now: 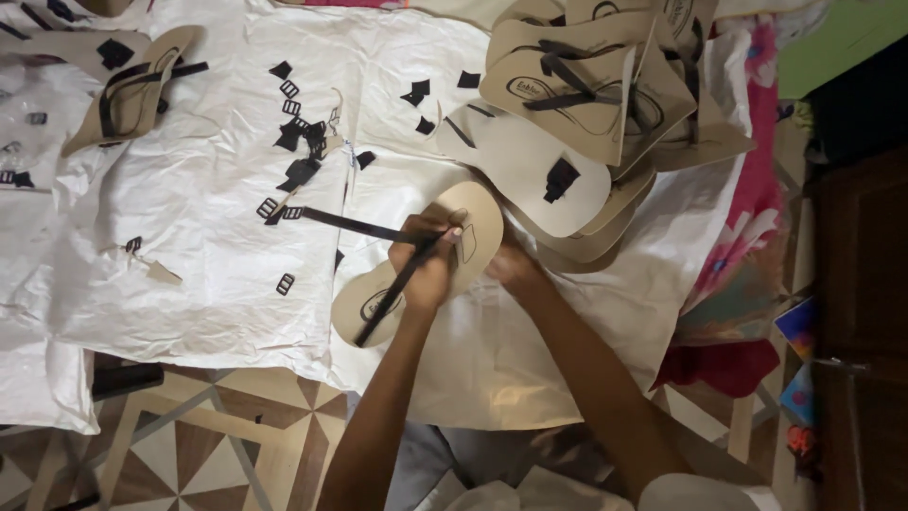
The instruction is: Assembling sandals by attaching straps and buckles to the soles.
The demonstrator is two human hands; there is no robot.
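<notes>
A beige sandal sole lies on a white plastic sheet at the middle. My left hand rests on top of the sole and grips a black strap where its two arms meet; one arm runs up left over the sheet, the other down across the heel. My right hand holds the sole's right edge, mostly tucked behind it.
A stack of beige soles with straps sits at the upper right. Another strapped sole lies upper left. Black buckles and cut pieces are scattered over the sheet. Patterned tile floor lies below, floral cloth to the right.
</notes>
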